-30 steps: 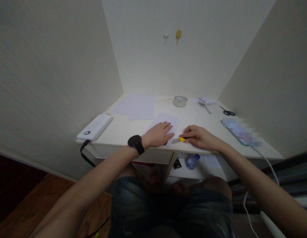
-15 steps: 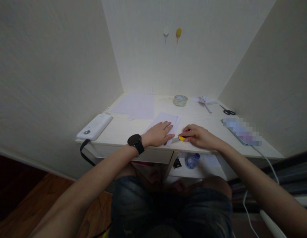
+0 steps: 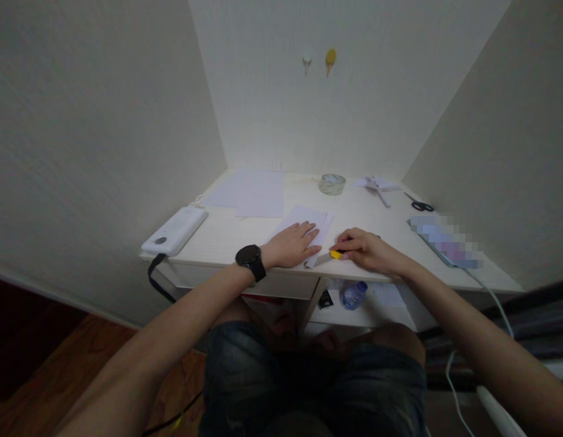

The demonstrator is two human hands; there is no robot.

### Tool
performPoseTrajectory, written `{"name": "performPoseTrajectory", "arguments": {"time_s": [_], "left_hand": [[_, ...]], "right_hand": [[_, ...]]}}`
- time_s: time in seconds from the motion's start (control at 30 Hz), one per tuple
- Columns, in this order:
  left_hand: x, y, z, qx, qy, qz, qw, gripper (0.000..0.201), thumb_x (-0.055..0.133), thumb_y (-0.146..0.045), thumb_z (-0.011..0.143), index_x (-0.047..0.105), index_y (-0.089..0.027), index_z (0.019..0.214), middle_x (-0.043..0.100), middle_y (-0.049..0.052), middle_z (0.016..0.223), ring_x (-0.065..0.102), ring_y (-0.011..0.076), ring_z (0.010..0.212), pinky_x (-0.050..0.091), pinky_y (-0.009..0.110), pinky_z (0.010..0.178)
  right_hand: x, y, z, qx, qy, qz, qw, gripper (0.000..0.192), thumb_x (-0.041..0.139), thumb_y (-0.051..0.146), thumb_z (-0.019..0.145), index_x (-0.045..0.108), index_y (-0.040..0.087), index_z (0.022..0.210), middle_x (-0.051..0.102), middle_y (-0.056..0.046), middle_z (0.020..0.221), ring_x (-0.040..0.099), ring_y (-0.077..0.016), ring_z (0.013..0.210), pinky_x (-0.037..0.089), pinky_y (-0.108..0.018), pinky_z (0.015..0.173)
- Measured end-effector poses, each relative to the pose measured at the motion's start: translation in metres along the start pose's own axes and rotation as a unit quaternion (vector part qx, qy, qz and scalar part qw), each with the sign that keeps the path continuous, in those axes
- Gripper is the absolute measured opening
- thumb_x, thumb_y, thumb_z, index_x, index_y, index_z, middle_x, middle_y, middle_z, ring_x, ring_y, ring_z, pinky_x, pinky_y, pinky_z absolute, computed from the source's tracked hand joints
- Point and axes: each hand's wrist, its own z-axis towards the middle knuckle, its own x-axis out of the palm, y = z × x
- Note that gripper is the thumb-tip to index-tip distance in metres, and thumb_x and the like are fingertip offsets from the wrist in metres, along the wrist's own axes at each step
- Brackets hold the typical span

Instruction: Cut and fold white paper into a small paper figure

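Lying at the left of the desk (image 3: 227,237) is a white device (image 3: 175,230); right of it, on the far side, are loose sheets (image 3: 258,194). My left hand (image 3: 293,246), a watch (image 3: 249,255) on its wrist, lies palm down on the folded paper (image 3: 302,213), fingers slightly apart and gripping nothing. The paper sits at the near edge of the desk, its long side running far to near and leaning left as it nears me. Just right of it is the knife (image 3: 336,254), its handle clamped between my thumb and fingers in my right hand (image 3: 361,249). The blade (image 3: 324,259) points left, across the paper's long side, and reaches its near right corner; I cannot tell whether it sits inside the fold. My left hand is the nearer to the paper. Farther off stand the tape (image 3: 332,186), then the paper pinwheel (image 3: 376,184), scissors (image 3: 421,206) and, nearer at the right, a phone (image 3: 445,244).
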Motion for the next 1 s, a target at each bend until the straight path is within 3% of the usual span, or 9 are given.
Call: {"name": "performPoseTrajectory", "arguments": {"time_s": [0.17, 0.37, 0.6, 1.0], "left_hand": [[0.001, 0.003, 0.002, -0.001, -0.005, -0.001, 1.000, 0.062, 0.022, -0.050, 0.103, 0.037, -0.009, 0.148, 0.035, 0.019, 0.157, 0.031, 0.0252, 0.146, 0.022, 0.038, 0.118], [-0.006, 0.013, 0.007, -0.009, 0.019, -0.027, 0.999, 0.062, 0.018, -0.044, 0.105, 0.036, -0.005, 0.149, 0.034, 0.019, 0.157, 0.027, 0.0270, 0.148, 0.018, 0.040, 0.120], [-0.007, 0.004, 0.004, -0.026, 0.045, -0.023, 0.998, 0.072, 0.014, -0.055, 0.102, 0.028, -0.007, 0.153, 0.023, 0.021, 0.161, 0.020, 0.0326, 0.150, 0.016, 0.050, 0.119], [-0.007, 0.003, 0.003, -0.020, 0.054, -0.025, 0.998, 0.072, 0.019, -0.058, 0.101, 0.027, -0.009, 0.154, 0.022, 0.018, 0.162, 0.018, 0.0309, 0.150, 0.014, 0.048, 0.120]], "right_hand": [[0.001, 0.002, 0.002, 0.002, -0.011, -0.006, 1.000, 0.027, 0.060, 0.023, 0.088, 0.077, 0.028, 0.109, 0.069, -0.009, 0.104, 0.062, -0.0229, 0.098, 0.051, -0.042, 0.092], [0.003, 0.002, 0.006, 0.014, -0.026, -0.039, 0.999, 0.028, 0.060, 0.024, 0.088, 0.077, 0.026, 0.111, 0.068, -0.010, 0.104, 0.062, -0.0240, 0.098, 0.051, -0.041, 0.090], [0.003, 0.001, 0.008, 0.005, -0.028, -0.034, 0.999, 0.027, 0.060, 0.025, 0.089, 0.077, 0.027, 0.109, 0.069, -0.010, 0.102, 0.062, -0.0234, 0.096, 0.051, -0.041, 0.089], [-0.006, -0.010, 0.002, 0.005, 0.005, -0.011, 1.000, 0.025, 0.062, 0.026, 0.086, 0.079, 0.026, 0.105, 0.070, -0.008, 0.102, 0.063, -0.0223, 0.094, 0.051, -0.039, 0.088]]}}
